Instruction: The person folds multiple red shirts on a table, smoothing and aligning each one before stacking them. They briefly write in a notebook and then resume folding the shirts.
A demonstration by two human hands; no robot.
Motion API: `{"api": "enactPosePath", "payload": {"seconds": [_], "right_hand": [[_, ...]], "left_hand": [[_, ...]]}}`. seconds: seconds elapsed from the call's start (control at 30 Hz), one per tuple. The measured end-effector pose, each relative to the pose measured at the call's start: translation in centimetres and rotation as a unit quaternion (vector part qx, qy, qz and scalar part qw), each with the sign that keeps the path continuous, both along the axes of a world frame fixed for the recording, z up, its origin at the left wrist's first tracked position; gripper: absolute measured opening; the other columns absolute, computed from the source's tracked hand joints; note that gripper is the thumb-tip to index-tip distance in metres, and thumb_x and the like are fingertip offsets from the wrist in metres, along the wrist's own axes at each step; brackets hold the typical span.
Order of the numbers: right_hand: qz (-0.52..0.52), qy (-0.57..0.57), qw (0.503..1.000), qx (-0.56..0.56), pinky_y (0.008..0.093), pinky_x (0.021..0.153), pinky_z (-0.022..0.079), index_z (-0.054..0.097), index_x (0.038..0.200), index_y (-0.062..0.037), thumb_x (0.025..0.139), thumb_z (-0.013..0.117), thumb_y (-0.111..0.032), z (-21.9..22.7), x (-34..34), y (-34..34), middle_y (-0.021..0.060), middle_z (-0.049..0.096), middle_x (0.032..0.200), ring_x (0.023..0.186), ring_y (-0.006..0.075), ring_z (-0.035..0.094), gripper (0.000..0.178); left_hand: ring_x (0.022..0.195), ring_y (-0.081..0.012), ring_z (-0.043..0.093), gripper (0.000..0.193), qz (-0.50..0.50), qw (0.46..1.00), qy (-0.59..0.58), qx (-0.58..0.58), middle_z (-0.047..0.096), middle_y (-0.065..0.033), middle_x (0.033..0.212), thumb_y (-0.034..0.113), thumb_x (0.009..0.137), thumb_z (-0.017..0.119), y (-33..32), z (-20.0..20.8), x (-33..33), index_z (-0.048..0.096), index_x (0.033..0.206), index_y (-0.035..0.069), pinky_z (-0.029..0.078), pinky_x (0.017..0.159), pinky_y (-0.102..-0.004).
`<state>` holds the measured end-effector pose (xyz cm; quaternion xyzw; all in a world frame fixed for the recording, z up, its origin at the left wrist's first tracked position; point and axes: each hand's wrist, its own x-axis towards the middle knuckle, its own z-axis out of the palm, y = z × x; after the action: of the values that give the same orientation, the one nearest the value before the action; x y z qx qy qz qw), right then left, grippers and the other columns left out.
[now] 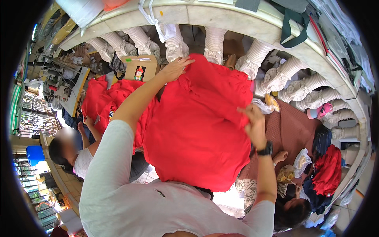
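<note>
Fabric between 2 hands partly hides balusters near a cardboard box.

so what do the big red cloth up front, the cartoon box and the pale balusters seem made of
Red cloth: soft matte fabric, likely a knit, judging by its loose folds. Box: matte brown cardboard, it seems, from its colour and flat sides. Balusters: hard and pale, possibly stone, concrete or plaster, given the ridged shafts; can't tell which.
</note>
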<state>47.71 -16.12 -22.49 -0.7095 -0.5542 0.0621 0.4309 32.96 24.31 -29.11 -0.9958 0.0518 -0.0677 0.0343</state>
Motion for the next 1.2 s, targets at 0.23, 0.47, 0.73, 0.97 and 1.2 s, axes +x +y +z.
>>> {"api": "enactPosePath", "payload": {"seconds": [0.23, 0.47, 0.73, 0.97, 1.2], "right_hand": [[-0.042, 0.122, 0.99, -0.064, 0.0375, 0.091, 0.048, 0.071, 0.109, -0.0013, 0.059, 0.05, 0.018, -3.3, -10.9, -6.2, 0.0195, 0.065, 0.114, 0.101, 0.0347, 0.06, 0.057], [-0.139, 0.109, 0.984, -0.03, 0.0394, 0.097, 0.047, 0.071, 0.108, -0.0011, 0.061, 0.05, 0.019, -4.2, -12.4, -7.1, 0.0181, 0.066, 0.103, 0.099, 0.0326, 0.061, 0.055], [-0.152, 0.131, 0.98, 0.002, 0.04, 0.098, 0.047, 0.074, 0.103, -0.0033, 0.064, 0.054, 0.016, -1.7, -11.9, -7.9, 0.0179, 0.067, 0.094, 0.102, 0.0342, 0.065, 0.048], [-0.185, 0.128, 0.974, -0.028, 0.044, 0.104, 0.044, 0.075, 0.099, -0.0049, 0.069, 0.061, 0.011, -9.1, -19.3, -10.0, 0.017, 0.068, 0.095, 0.101, 0.0317, 0.064, 0.037], [-0.229, 0.159, 0.96, -0.019, 0.0456, 0.106, 0.041, 0.075, 0.097, -0.0033, 0.072, 0.061, 0.01, -9.5, -20.1, -9.1, 0.0152, 0.068, 0.093, 0.102, 0.0299, 0.064, 0.032]], "left_hand": [[0.144, -0.029, 0.027, 0.012, -0.187, 0.975, 0.111, 0.037, 0.045, -0.0096, 0.145, 0.014, 0.066, 0.07, -3.4, -5.2, 6.6, 0.074, 0.076, 0.008, 0.021, 0.12, -0.0468], [0.116, -0.034, 0.056, 0.025, -0.147, 0.968, 0.199, 0.039, 0.058, -0.0131, 0.114, 0.018, 0.059, 0.076, -3.6, -5.4, 4.2, 0.07, 0.077, 0.002, 0.036, 0.113, -0.0423], [0.092, -0.038, 0.064, 0.042, 0.078, 0.987, 0.087, -0.113, 0.059, -0.0144, 0.106, -0.006, 0.071, 0.064, -3.1, -1.1, -10.1, 0.057, 0.112, -0.001, 0.053, 0.077, -0.0457], [0.113, -0.0263, 0.054, 0.023, 0.025, 0.999, 0.024, 0.016, 0.058, -0.009, 0.118, 0.005, 0.081, 0.056, -2.3, -7.2, -1.7, 0.066, 0.101, 0.004, 0.046, 0.092, -0.0404], [0.12, -0.0212, 0.05, 0.024, -0.178, 0.983, 0.034, 0.02, 0.056, -0.0014, 0.122, 0.016, 0.084, 0.054, -7.4, -21.7, 9.9, 0.068, 0.102, 0.006, 0.044, 0.097, -0.038]]}}
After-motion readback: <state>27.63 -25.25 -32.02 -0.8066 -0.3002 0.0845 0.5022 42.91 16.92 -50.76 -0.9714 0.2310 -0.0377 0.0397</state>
